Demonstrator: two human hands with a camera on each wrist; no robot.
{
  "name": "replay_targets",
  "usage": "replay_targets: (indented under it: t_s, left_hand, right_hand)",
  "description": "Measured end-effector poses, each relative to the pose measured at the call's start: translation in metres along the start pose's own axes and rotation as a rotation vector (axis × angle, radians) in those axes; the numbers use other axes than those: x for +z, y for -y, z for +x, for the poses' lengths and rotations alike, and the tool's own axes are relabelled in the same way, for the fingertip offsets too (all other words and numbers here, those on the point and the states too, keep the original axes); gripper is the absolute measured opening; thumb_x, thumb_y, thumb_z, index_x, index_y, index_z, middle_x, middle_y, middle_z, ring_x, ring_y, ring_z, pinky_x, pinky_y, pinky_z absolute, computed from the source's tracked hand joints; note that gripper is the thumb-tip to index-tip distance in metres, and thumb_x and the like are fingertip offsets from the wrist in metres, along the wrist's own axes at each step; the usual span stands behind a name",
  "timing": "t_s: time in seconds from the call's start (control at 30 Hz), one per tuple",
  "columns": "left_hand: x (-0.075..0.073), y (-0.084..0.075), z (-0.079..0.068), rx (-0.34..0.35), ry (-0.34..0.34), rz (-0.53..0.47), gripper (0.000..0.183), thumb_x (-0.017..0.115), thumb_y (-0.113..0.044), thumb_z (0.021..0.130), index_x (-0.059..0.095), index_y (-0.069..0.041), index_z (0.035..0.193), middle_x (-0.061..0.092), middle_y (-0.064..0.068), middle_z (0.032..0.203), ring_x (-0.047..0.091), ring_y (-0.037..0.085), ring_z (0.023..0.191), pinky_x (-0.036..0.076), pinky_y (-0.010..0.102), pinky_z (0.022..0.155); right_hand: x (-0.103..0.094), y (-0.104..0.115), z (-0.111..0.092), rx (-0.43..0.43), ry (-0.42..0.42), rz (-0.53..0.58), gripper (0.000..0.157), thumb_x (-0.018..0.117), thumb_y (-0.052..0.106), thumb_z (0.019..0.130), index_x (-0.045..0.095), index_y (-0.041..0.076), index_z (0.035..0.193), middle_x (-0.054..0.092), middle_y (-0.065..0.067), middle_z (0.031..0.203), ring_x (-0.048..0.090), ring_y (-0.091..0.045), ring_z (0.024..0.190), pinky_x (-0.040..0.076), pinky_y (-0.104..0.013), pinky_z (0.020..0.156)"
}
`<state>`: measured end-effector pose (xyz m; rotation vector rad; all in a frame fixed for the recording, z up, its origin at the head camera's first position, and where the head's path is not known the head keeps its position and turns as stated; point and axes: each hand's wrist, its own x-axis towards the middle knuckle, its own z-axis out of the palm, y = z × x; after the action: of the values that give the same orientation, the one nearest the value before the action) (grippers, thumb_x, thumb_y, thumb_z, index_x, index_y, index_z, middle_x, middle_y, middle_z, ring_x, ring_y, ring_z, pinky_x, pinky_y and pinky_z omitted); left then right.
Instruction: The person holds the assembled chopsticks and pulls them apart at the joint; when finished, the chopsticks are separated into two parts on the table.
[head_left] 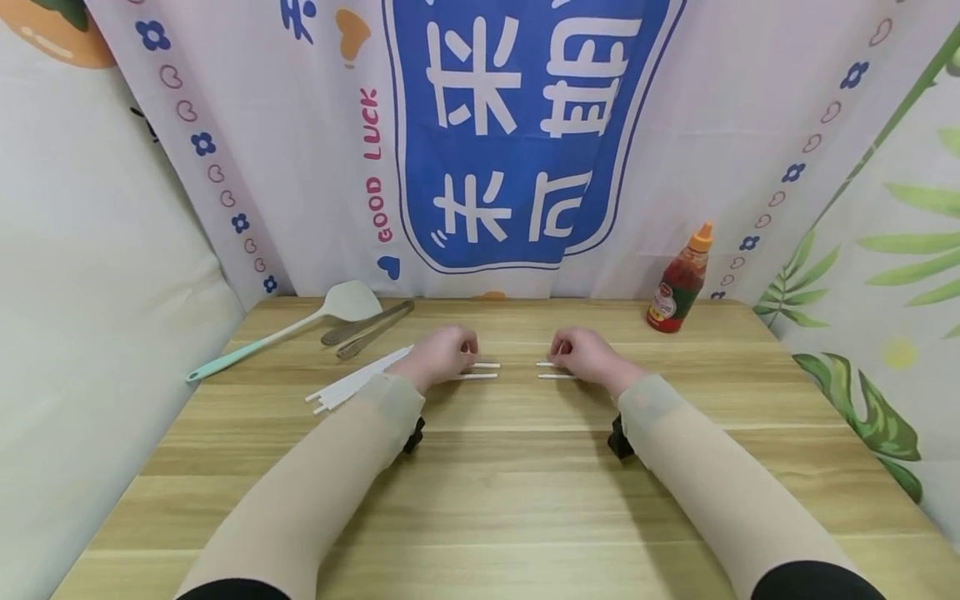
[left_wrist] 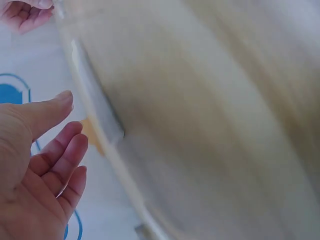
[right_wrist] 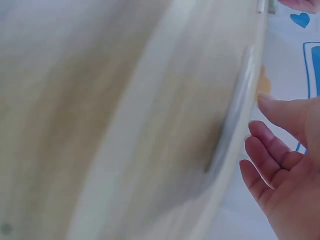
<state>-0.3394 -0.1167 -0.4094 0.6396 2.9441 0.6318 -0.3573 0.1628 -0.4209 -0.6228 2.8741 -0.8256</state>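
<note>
My left hand (head_left: 444, 353) hovers over the left ends of two thin white straws (head_left: 486, 376), which lie parallel on the table. Its thumb and loosely bent fingers (left_wrist: 70, 150) stand apart with nothing between them. Mirroring it, my right hand (head_left: 585, 354) is over two more white straws (head_left: 555, 377), whose other ends it hides. In the right wrist view the fingers (right_wrist: 267, 155) are relaxed, the thumb separate, and one straw (right_wrist: 232, 112) lies on the wood beside them. A gap of bare wood parts the two pairs. More white straws (head_left: 352, 385) lie bunched left of my left hand.
At the back left lie a white turner (head_left: 350, 302) with a pale green handle and metal tongs (head_left: 375, 327). A red sauce bottle (head_left: 677, 283) with an orange cap stands at the back right. A printed cloth (head_left: 322, 208) hangs behind the wooden table (head_left: 487, 500).
</note>
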Motion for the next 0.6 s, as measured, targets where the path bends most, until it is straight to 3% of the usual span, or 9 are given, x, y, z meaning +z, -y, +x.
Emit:
replay_targets:
  t_s: [0.13,0.3,0.43,0.6]
  left_hand:
    - [-0.017,0.016,-0.017,0.028,-0.042,-0.002,0.009,0.065,-0.003,0.089,0.068,-0.002,0.097,0.062,0.008,0.091,0.058,0.025,0.086,0.048,0.042,0.08]
    - [-0.042,0.042,-0.053,-0.048,-0.073,0.09,0.006,0.062,-0.002,0.082,0.064,-0.008,0.083,0.061,0.004,0.08,0.057,0.023,0.075,0.048,0.041,0.069]
    - [-0.054,0.06,-0.081,-0.143,-0.036,0.162,0.009,0.061,-0.002,0.077,0.06,-0.011,0.075,0.059,0.003,0.073,0.054,0.023,0.068,0.045,0.04,0.062]
    - [-0.053,0.075,-0.107,-0.208,0.018,0.169,0.009,0.063,-0.002,0.076,0.061,-0.01,0.079,0.06,0.003,0.075,0.055,0.024,0.07,0.046,0.042,0.063]
  right_hand:
    - [0.0,0.018,0.004,-0.027,-0.015,0.013,0.005,0.069,0.005,0.089,0.067,0.004,0.094,0.058,-0.004,0.082,0.053,-0.021,0.077,0.043,-0.036,0.072]
    - [0.011,0.056,0.011,-0.067,0.033,0.043,0.003,0.066,0.004,0.092,0.068,0.005,0.094,0.059,-0.003,0.084,0.054,-0.02,0.08,0.045,-0.036,0.074]
    - [0.026,0.089,0.02,-0.146,0.06,0.051,0.005,0.066,0.003,0.091,0.067,0.008,0.091,0.061,-0.002,0.083,0.055,-0.018,0.079,0.046,-0.033,0.073]
    - [0.051,0.129,0.03,-0.252,0.099,0.046,0.004,0.069,0.003,0.089,0.068,0.007,0.091,0.062,0.0,0.081,0.056,-0.015,0.078,0.047,-0.03,0.073]
